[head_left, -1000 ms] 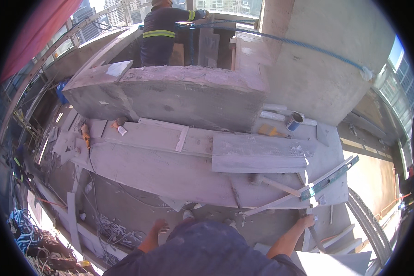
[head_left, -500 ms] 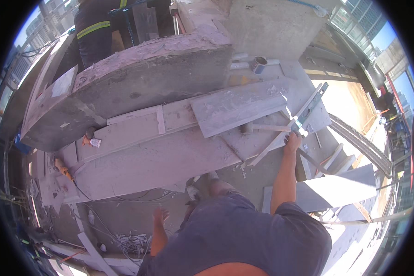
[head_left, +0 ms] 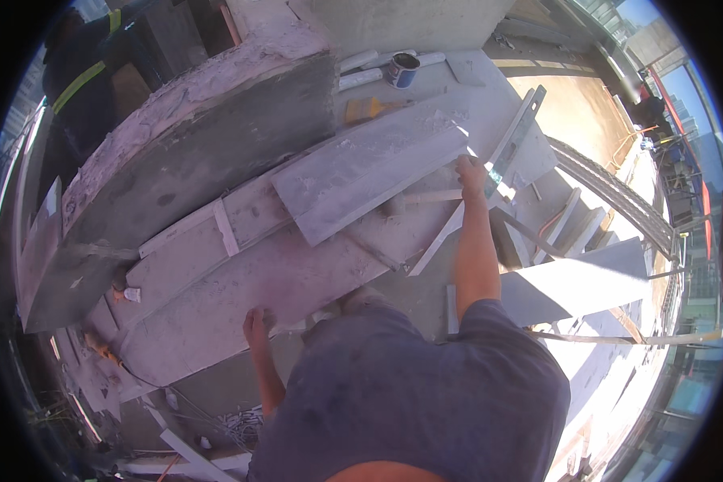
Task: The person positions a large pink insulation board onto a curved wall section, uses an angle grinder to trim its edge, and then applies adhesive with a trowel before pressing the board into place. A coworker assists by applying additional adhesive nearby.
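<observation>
Both hands down on the concrete work

Right hand (head_left: 471,173) flat by the long level (head_left: 512,136), grip unclear — left hand (head_left: 257,325) rests open on the slab edge (head_left: 217,321); nothing lifted yet

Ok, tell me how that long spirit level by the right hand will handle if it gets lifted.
The spirit level looks like a straight metal bar, so probably stiff. It is long and slim, so likely to swing if gripped at the end near the right hand. Flat-sided, it should not roll.
</observation>
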`<state>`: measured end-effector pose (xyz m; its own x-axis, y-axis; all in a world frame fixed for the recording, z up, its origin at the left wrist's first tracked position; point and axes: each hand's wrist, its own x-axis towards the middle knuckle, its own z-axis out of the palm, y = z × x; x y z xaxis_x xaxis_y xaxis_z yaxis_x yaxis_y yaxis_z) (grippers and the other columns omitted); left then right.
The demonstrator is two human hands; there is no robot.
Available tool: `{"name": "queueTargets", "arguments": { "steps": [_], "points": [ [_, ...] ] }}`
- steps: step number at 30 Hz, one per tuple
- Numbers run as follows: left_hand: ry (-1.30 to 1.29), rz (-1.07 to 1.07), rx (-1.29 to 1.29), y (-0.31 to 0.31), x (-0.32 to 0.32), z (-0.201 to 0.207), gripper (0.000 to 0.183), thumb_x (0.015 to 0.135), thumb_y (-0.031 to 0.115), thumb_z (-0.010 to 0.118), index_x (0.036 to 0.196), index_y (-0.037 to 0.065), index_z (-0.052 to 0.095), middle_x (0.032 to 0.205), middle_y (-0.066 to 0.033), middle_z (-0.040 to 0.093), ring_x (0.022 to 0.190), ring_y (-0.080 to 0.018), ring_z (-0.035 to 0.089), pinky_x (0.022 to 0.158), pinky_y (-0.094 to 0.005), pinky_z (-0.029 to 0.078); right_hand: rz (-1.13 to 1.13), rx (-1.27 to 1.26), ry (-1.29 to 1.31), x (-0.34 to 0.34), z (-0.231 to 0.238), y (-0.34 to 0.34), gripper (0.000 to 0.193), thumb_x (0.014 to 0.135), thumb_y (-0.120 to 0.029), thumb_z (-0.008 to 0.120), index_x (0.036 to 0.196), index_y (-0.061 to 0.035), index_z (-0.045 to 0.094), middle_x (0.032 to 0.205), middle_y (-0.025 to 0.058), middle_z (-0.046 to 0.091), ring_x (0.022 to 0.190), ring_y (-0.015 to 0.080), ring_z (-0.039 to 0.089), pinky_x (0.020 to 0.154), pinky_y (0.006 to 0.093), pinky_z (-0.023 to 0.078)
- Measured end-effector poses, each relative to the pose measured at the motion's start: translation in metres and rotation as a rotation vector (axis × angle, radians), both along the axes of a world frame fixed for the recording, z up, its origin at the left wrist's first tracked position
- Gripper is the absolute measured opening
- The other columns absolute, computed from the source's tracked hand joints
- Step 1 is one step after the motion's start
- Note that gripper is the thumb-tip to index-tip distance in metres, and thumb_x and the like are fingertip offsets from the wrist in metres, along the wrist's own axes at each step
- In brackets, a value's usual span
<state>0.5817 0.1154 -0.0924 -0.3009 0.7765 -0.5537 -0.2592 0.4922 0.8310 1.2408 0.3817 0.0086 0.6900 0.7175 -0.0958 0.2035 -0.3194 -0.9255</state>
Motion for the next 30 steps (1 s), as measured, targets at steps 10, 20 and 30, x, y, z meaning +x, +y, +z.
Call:
{"name": "queueTargets", "arguments": {
  "steps": [10,20,30],
  "points": [
    [-0.097,-0.048,-0.188,0.192,0.1,0.042,0.059,0.115,0.046,0.055,0.149,-0.003,0.057,0.139,-0.0201,0.068,0.121,-0.035,0.07,0.102,-0.0474,0.058,-0.2,-0.308,-0.315,0.096,-0.014,0.184,0.052,0.097,-0.043,0.064,0.123,-0.0011,0.079,0.122,0.03,0.077,0.124,0.0458,0.071,0.106,0.0482,0.053],
    [-0.521,0.197,-0.256,0.241,0.158,0.072,0.071,0.114,0.058,0.054,0.161,0.005,0.05,0.154,-0.0121,0.062,0.14,-0.0279,0.059,0.12,-0.0459,0.046,0.293,-0.22,0.126,0.262,-0.11,0.279,0.08,0.107,-0.059,0.056,0.16,0.0001,0.052,0.156,0.0236,0.057,0.139,0.0386,0.058,0.115,0.0547,0.047],
    [-0.47,0.108,-0.124,0.25,0.175,0.071,0.069,0.117,0.05,0.051,0.169,0.006,0.04,0.167,-0.0047,0.048,0.153,-0.018,0.044,0.126,-0.0398,0.038,0.267,-0.083,0.407,0.258,-0.086,0.273,0.078,0.112,-0.055,0.05,0.154,0.0109,0.052,0.158,0.0253,0.055,0.143,0.0395,0.055,0.126,0.0499,0.037]
  ]
}}
